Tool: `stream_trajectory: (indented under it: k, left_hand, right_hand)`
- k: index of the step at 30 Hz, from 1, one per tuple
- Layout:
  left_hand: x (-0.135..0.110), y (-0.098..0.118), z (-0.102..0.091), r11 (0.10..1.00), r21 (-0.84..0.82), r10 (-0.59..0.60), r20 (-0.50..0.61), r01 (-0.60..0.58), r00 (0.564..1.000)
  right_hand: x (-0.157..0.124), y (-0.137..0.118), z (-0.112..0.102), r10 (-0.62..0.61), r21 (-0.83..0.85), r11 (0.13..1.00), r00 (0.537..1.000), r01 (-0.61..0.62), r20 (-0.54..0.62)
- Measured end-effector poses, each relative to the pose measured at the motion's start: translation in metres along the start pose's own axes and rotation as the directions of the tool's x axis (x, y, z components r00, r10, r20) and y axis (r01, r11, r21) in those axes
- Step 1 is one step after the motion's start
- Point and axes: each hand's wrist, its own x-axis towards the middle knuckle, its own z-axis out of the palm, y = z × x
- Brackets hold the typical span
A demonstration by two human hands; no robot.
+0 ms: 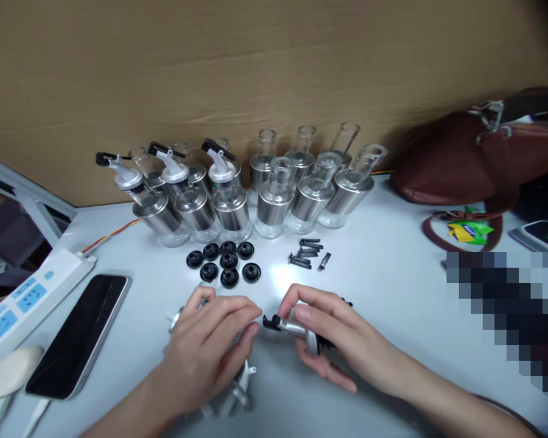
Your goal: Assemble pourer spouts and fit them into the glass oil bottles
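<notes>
My right hand [333, 340] is closed around a silver pour spout with a black tip [283, 325], its nozzle pointing left. My left hand [210, 347] lies curled over a small pile of silver spouts [237, 389] on the white table, fingertips close to the black tip. What its fingers hold is hidden. Just beyond the hands lie several black rubber stoppers [228, 261] and a few small black clips [308, 252]. Behind them stand several glass bottles with steel sleeves [274, 201]; three at the left carry fitted spouts [173, 167].
A dark phone [80, 334] and a white power strip [22, 298] lie at the left, with a pale oval object [11, 371] near the edge. A brown leather bag [470, 158] sits at the back right. A cardboard wall [256, 73] backs the table.
</notes>
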Motion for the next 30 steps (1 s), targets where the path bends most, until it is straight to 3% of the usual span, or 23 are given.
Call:
stream_trajectory:
  k: [12,20,30]
  left_hand:
    - [0.0004,0.0027,-0.0009,0.999,-0.022,0.047,0.042,-0.046,0.998]
    - [-0.0024,0.0016,-0.0004,0.997,-0.076,0.032,0.058,-0.028,0.998]
    - [-0.0002,0.0013,0.0006,0.997,-0.072,0.034,0.059,-0.03,0.998]
  right_hand:
    - [0.0055,-0.0056,-0.0016,0.139,0.176,0.973,0.988,-0.149,0.068]
    - [0.007,0.0003,-0.0025,0.079,0.243,0.965,0.993,-0.097,0.083]
    - [0.0061,-0.0012,-0.0022,0.039,0.116,0.992,0.998,-0.044,0.045]
